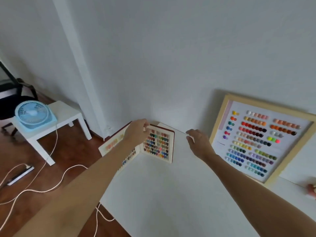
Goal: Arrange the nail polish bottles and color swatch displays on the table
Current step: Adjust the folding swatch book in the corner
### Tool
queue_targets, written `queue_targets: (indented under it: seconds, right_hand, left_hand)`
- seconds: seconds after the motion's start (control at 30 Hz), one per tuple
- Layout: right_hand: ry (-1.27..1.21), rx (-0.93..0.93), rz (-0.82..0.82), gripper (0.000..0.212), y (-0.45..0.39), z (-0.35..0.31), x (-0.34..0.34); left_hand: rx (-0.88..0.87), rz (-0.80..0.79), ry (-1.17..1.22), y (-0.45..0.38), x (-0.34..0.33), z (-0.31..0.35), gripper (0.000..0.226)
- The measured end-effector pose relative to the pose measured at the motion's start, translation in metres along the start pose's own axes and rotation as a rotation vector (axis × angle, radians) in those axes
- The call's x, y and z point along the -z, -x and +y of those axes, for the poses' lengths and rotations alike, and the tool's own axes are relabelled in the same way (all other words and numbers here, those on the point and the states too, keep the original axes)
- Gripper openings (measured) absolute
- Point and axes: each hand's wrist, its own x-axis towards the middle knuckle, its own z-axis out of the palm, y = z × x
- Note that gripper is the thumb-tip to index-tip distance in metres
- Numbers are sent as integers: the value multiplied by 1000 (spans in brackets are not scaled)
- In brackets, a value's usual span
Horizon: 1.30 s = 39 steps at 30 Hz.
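A swatch book [158, 145] with a dark red cover stands open and upright at the far left corner of the white table [171, 194]. Its pages hold rows of coloured nail tips. My left hand [136, 132] grips the top edge of the book near its spine. My right hand [198, 142] hovers over the table just right of the book, fingers loosely bent and holding nothing. A large wooden-framed swatch board [256, 139] leans against the wall at the right. No nail polish bottles are clearly in view.
A small white side table [66, 115] with a blue fan [34, 115] stands on the wooden floor at left. A power strip [20, 175] and white cables lie on the floor. A pink object [312, 190] shows at the right edge.
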Motion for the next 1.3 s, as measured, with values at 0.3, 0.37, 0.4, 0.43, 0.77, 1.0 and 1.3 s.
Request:
queue_targets:
  seconds: [0.3,0.37,0.4,0.43,0.77,1.0,1.3]
  right_hand:
    - [12,-39,-241,38,-49,-54,-62]
    - [21,-53,-251,31,-57,-55,-65]
    - [33,-57,-255,27,-60,-54,-65]
    - [48,-57,-262,23,-63,-53,-65]
    - [72,-86,-263,12,-88,-17,-43]
    - [116,-163,-165,6,-126,22,-13]
    - [220,-261,-75,8,-153,72,-9]
  left_hand:
    - [317,-250,-342,-10,22,-116,46]
    - [325,-286,-333,-14,18,-128,28]
    - [321,-272,-344,-16,16,-132,20]
    - [312,-255,-357,-19,14,-136,15]
    - [146,-196,-379,-57,2,-134,6]
    - [42,-136,-307,-114,-21,-82,10]
    - [-1,-193,-300,-173,-65,-57,9]
